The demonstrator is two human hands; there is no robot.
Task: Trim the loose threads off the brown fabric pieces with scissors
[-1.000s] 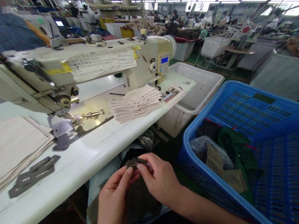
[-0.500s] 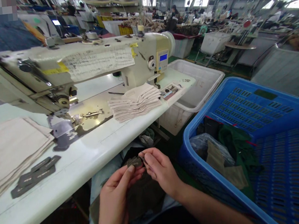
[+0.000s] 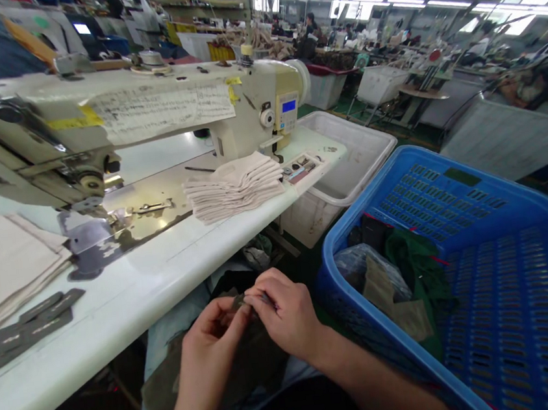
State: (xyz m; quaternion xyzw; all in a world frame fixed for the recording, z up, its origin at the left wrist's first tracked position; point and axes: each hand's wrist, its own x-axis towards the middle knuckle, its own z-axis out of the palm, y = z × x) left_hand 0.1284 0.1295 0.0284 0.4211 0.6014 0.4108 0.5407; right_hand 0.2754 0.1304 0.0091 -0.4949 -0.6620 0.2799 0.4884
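In the lower centre of the frame, our left hand [image 3: 205, 346] and right hand [image 3: 288, 311] both pinch a small dark fabric piece [image 3: 239, 302]; we see the blue basket [image 3: 442, 197] lower right

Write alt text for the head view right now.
Left hand and right hand pinch a small dark fabric piece beside a white table. On the table: a sewing machine, pale cloth stacks and dark tabs; at right, a blue basket holding cloth.

No legible text or numbers.
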